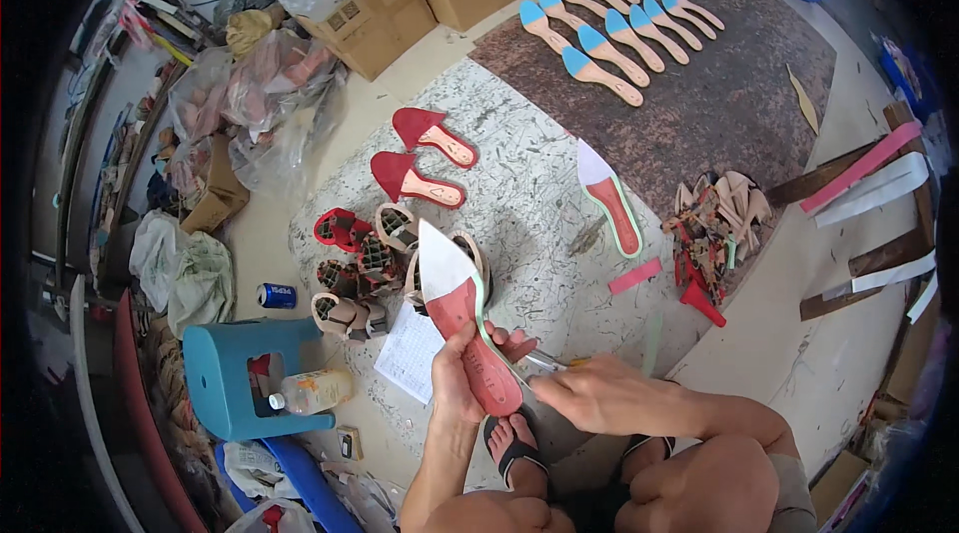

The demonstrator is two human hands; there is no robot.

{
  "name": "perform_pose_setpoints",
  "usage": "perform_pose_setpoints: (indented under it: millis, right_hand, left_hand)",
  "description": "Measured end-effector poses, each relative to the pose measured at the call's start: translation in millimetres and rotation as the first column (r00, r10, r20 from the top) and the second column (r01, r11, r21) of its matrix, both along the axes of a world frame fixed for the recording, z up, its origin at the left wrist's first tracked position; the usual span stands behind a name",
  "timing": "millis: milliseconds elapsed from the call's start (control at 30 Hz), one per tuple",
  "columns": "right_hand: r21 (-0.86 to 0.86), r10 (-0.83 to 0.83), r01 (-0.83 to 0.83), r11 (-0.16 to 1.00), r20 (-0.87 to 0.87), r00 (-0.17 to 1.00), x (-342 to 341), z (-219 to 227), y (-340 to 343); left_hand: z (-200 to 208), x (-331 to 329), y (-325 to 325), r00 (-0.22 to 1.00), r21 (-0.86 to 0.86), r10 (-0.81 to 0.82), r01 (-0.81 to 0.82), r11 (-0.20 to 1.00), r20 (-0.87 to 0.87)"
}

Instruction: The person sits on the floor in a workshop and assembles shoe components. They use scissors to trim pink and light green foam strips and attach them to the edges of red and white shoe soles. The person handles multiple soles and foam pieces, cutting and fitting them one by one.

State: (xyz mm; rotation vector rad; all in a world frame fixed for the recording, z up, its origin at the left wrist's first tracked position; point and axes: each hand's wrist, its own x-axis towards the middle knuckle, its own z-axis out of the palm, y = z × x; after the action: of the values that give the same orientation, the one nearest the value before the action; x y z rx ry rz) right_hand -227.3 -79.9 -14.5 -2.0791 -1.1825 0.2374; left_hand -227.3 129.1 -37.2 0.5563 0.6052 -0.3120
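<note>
My left hand (pixel 456 385) grips the heel end of a shoe insole (pixel 448 278) with a pointed white toe, a red heel part and a pale green edge. The insole is tilted up over my feet, its toe pointing away from me. My right hand (pixel 604 395) is closed on a slim metal tool with a yellow part (pixel 547 361), close to the insole's right edge; what kind of tool it is I cannot make out. On the floor mat ahead lies a similar green-edged insole (pixel 611 201), next to a pink strip (pixel 635 276).
Two red-toed insoles (pixel 418 181) lie ahead-left, above several strappy uppers (pixel 365 268). Rows of blue-toed insoles (pixel 604 43) fill the far brown board (pixel 739 73). Left are a teal stool (pixel 225 383), bottle (pixel 318 390) and can (pixel 277 295). Right: a wooden rack with strips (pixel 889 233).
</note>
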Motion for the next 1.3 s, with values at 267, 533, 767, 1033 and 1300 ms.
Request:
perform_pose_setpoints:
  millis: [267, 533, 767, 1033, 1300]
  right_hand:
    - [-0.117, 0.071, -0.061, 0.991, 0.084, 0.994, -3.1, 9.5, 4.2]
    - [-0.051, 0.002, 0.003, 0.999, 0.096, 0.995, -4.6, 3.7, 1.3]
    - [0.051, -0.009, 0.008, 0.999, 0.019, 1.000, -15.3, -5.4, 9.3]
    - [0.076, -0.040, 0.034, 0.997, 0.087, 0.995, -21.3, -12.8, 28.3]
    - [0.134, -0.233, 0.234, 0.963, -0.021, 0.972, -16.4, 0.3, 15.8]
  left_hand:
    - [6.4, 0.8, 1.5, 0.971, 0.056, 0.232, -0.229, 0.972, -0.056]
    - [3.6, 5.8, 15.2, 0.935, 0.055, 0.353, -0.355, 0.933, 0.042]
    - [12.5, 16.1, 7.4, 0.852, 0.028, 0.518, -0.521, 0.853, 0.072]
    - [7.4, 22.9, 3.8, 0.812, 0.059, 0.555, -0.573, 0.818, 0.182]
    - [9.4, 23.9, -8.9, 0.832, 0.231, 0.553, -0.529, 0.816, -0.048]
